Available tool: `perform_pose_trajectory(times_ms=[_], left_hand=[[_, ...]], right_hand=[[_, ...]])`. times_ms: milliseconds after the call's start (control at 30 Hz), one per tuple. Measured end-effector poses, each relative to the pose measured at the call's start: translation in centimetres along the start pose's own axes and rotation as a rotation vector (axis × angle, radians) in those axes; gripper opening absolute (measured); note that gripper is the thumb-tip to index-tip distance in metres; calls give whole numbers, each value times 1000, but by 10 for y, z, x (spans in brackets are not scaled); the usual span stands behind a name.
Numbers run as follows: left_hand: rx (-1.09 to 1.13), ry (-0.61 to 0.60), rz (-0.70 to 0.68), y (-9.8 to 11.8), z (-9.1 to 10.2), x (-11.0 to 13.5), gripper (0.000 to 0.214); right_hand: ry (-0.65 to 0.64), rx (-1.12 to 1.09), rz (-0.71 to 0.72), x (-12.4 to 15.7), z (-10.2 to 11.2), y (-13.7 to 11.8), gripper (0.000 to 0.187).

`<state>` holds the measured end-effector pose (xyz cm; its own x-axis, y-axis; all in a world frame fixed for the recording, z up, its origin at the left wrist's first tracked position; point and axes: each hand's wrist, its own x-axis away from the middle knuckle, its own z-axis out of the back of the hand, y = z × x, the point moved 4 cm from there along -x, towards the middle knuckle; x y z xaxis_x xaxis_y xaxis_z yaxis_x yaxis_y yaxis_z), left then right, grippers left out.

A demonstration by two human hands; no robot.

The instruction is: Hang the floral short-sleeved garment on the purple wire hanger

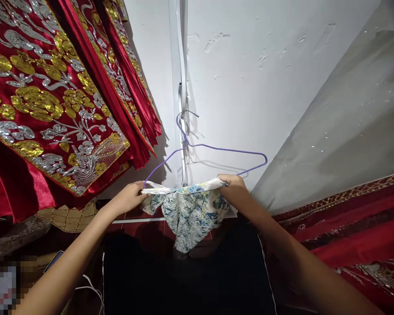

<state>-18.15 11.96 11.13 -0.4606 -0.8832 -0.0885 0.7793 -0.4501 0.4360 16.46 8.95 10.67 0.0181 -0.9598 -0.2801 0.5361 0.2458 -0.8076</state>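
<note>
A floral garment [192,210] in white, blue, green and yellow hangs down between my two hands, its upper edge drawn out sideways. My left hand [133,197] pinches that edge at its left end. At the right end, my right hand [233,183] is closed on the same edge. A purple wire hanger [230,151] stands just above the garment, with its hook by a white upright pole. The hanger's left arm reaches down to my left fingers, and its right lower arm runs behind my right hand. Its bottom part is hidden by the garment.
Red costumes with gold and silver embroidery [39,100] hang on the left. A sheer grey sparkly fabric [348,109] and red trimmed cloth [357,223] hang on the right. Ahead are a white wall [249,87] and the pole [183,57]. A white cable [92,286] lies lower left.
</note>
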Motion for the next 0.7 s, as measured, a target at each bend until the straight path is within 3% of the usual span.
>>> perform_pose_trajectory(times_ms=[233, 367, 500, 633, 700], left_hand=[[-39, 241, -182, 25, 22, 7, 14], [-23, 398, -175, 38, 37, 4, 27], [-18, 447, -232, 50, 40, -14, 40], [8, 476, -254, 51, 39, -33, 33], [-4, 470, -254, 48, 38, -38, 32]], right_hand=[[-38, -71, 4, 0, -14, 1, 19], [-83, -131, 25, 6, -39, -2, 19], [-89, -157, 42, 11, -57, -10, 12], [-82, -160, 89, 16, -48, -21, 8], [-16, -100, 81, 22, -31, -22, 26]])
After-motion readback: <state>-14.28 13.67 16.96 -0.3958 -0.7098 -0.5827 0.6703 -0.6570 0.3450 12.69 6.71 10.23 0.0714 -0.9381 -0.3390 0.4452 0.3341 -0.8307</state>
